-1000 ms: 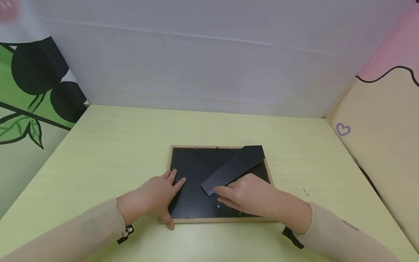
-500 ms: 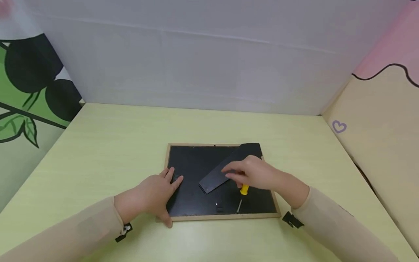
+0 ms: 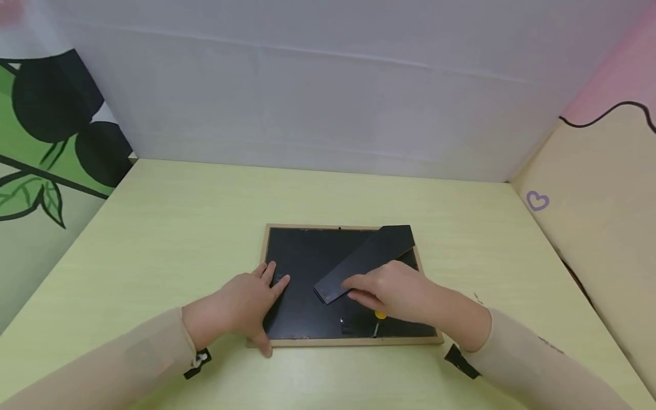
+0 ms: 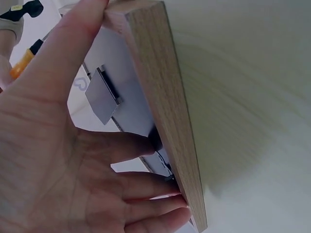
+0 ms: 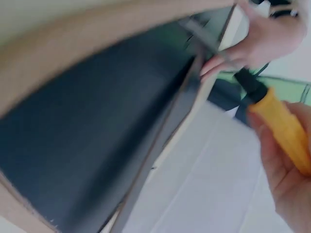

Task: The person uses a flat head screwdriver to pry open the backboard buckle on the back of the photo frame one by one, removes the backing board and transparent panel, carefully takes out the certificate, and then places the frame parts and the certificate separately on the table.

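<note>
Picture frame face down on table; black backing board within.
Left hand, fingers spread, rests on the frame's left end. Right hand grips a yellow-handled screwdriver, shaft near the front rim; the easel stand extends diagonally over the board.

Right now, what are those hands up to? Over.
Left hand spread on frame. Right hand gripping yellow-handled screwdriver, tip by near edge. Black flap slants over dark backing, perhaps obstructing.

In the head view, the right hand is hiding most of the screwdriver; the left sleeve is running off-edge.
</note>
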Available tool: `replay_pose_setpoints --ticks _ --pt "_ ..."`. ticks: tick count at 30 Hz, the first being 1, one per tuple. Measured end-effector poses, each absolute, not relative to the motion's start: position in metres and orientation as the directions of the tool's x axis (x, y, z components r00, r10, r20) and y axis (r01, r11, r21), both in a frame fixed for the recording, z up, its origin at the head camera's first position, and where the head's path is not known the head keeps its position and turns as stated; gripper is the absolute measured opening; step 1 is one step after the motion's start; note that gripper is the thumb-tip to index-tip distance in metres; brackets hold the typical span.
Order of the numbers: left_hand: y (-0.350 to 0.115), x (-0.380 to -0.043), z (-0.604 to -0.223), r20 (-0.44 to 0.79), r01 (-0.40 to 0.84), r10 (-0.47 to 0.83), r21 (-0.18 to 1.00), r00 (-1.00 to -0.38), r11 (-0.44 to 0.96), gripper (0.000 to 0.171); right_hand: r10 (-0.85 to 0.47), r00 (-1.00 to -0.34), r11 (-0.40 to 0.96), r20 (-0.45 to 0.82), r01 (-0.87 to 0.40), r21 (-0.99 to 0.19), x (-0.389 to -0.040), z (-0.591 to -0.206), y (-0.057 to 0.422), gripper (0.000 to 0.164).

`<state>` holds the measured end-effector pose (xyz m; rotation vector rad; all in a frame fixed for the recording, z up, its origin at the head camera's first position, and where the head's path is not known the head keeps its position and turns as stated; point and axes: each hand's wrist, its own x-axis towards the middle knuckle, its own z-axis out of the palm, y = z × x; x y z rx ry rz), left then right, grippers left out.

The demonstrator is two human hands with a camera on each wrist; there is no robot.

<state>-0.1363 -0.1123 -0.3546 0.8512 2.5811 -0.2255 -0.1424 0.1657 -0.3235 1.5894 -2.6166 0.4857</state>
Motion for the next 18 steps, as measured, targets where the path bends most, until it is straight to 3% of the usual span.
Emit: replay_pose_setpoints --ticks 4,12,18 --pt "-0.113 -0.137 -0.354 -0.430 0.601 0.538 -0.015 -0.725 0.799 0.125 -0.858 -0.437 0.420 0.270 -0.899 -0.123 -0.121 -0.320 0.164 0.019" --pt "-0.112 -0.136 -0.351 -0.423 0.597 0.540 -0.004 -0.728 0.802 0.124 -0.860 -0.312 0.298 0.405 -0.950 -0.098 -0.092 -0.320 0.165 0.017" --pt "-0.112 -0.136 -0.352 -0.435 0.592 0.535 0.004 -0.725 0.806 0.125 -0.851 -0.303 0.275 0.429 -0.953 -0.129 -0.084 -0.322 0.168 0.015"
